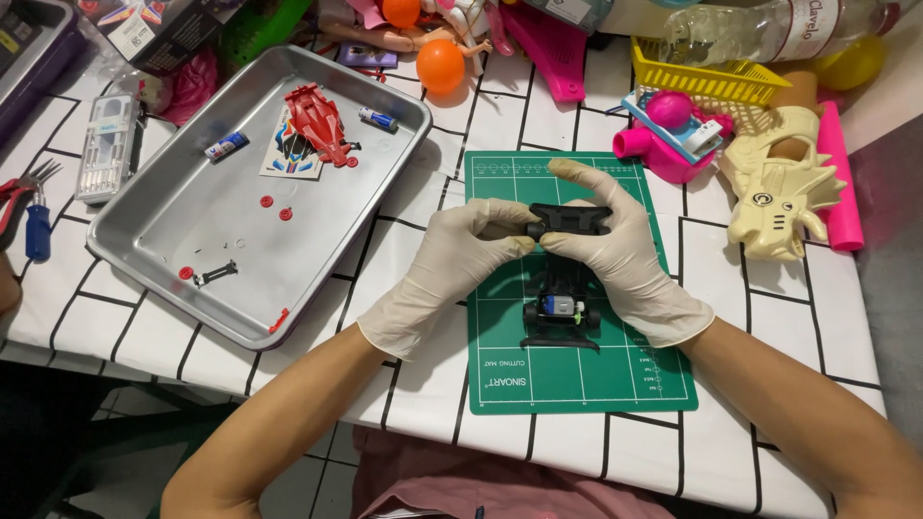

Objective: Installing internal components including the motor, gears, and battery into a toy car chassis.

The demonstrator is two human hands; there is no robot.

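Both hands grip the black toy car chassis (562,279) at its far end: your left hand (452,264) and right hand (615,250) pinch it equally close. Its long axis runs toward you over the green cutting mat (500,375) (motor exposed).

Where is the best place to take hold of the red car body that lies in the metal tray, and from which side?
Probably the narrow middle of the red car body, pinched across its width from above. It lies flat on a sticker sheet in the metal tray, open to the top, and its waist looks slimmer than the winged ends. Both the left hand and right hand are occupied with the black chassis.
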